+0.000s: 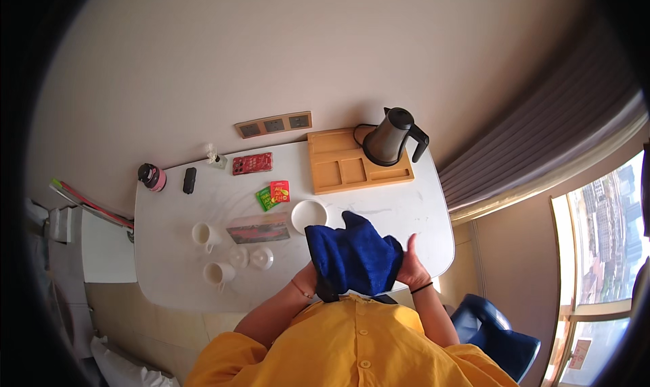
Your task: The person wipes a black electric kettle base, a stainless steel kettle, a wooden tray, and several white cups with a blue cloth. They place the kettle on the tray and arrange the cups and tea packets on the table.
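A blue cloth [355,257] is spread between my two hands above the near edge of the white table. My left hand [306,279] is at its left side, with the fingers mostly hidden by the fabric. On the other side my right hand [413,268] holds the cloth's edge, thumb pointing up and fingers behind the fabric. Just beyond the cloth stands a white round bowl or cup [309,216]. A tissue box [258,228] lies to the left of it, and red [280,190] and green [266,199] sachets lie farther back.
On a wooden compartment tray [327,185] stands an electric kettle [388,138]. White mugs [218,274] and small white lids [262,258] are at the left. A red phone [253,163], a black object [189,180] and a pink-and-black bottle [152,177] lie along the back. A blue chair [500,336] is at the right.
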A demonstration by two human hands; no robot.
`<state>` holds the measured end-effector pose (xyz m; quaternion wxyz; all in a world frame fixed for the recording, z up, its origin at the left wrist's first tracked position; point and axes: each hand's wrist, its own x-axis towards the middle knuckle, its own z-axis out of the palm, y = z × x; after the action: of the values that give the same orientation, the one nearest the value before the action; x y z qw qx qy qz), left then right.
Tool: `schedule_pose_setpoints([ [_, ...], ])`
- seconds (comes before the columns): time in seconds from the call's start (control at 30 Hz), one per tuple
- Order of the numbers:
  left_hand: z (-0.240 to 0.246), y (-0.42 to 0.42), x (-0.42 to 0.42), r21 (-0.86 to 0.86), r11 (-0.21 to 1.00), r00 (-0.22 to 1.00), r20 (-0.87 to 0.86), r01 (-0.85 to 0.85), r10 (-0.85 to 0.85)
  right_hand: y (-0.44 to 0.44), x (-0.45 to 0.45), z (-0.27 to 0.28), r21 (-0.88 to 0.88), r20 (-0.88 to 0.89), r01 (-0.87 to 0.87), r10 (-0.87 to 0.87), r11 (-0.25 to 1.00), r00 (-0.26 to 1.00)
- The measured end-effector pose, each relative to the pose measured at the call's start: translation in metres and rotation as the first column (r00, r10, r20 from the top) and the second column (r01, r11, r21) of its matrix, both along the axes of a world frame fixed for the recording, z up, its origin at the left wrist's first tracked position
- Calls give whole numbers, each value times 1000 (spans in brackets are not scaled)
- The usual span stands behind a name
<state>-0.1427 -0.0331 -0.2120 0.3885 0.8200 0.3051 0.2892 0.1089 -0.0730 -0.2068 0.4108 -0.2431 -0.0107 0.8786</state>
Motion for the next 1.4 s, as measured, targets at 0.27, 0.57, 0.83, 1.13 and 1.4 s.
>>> schedule_pose_setpoints([
  [0.27,-23,2,-60,-884,350,712,460,310,531,22,31,69,338,695,-97,-179,936,697],
  [0.57,-37,-34,-53,-799,568,785,216,-200,580,17,53,104,273,945,-436,-153,858,290],
  [0.83,-29,-47,-43,-648,518,636,68,-558,769,19,81,59,258,956,-301,-197,918,217],
  [1.13,-4,-54,-45,-601,482,626,-39,-637,779,8,101,12,329,944,-216,-316,919,95],
  [1.4,28,-50,-38,-365,603,624,72,-709,778,11,99,44,511,757,-554,-649,657,-71],
])
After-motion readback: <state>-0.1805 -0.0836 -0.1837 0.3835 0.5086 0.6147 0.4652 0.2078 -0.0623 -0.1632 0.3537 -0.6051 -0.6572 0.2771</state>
